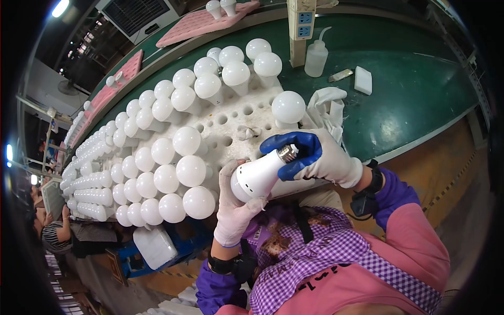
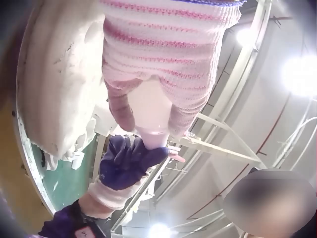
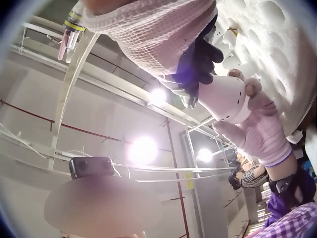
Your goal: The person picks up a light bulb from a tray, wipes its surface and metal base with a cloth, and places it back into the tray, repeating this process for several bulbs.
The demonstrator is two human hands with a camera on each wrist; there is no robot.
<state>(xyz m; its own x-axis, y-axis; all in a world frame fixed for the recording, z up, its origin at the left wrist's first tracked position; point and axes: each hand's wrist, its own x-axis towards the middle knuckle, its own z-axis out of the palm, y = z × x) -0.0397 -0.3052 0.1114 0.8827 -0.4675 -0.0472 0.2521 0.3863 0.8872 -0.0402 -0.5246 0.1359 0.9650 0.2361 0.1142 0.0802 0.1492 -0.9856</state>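
A white bulb (image 1: 258, 176) with a silver screw base lies tilted between both hands in the head view. The left hand (image 1: 234, 210), in a white knit glove, grips its wide end. At the base end, the right hand (image 1: 315, 157) in a blue-coated glove curls its fingers and thumb round the metal cap. In the left wrist view the left hand (image 2: 158, 64) holds the bulb body (image 2: 151, 106), with the blue fingers of the right hand (image 2: 124, 166) at its far end. The right wrist view shows the right hand (image 3: 173, 54) partly covering the bulb's narrow end (image 3: 223, 99).
A white foam tray (image 1: 236, 118) with holes holds rows of round bulbs (image 1: 191, 170), stretching left. On the green table (image 1: 399, 121) are a squeeze bottle (image 1: 316, 59), a white block (image 1: 363, 80) and a crumpled cloth (image 1: 326, 107). A socket post (image 1: 302, 31) stands behind. Another person sits far left.
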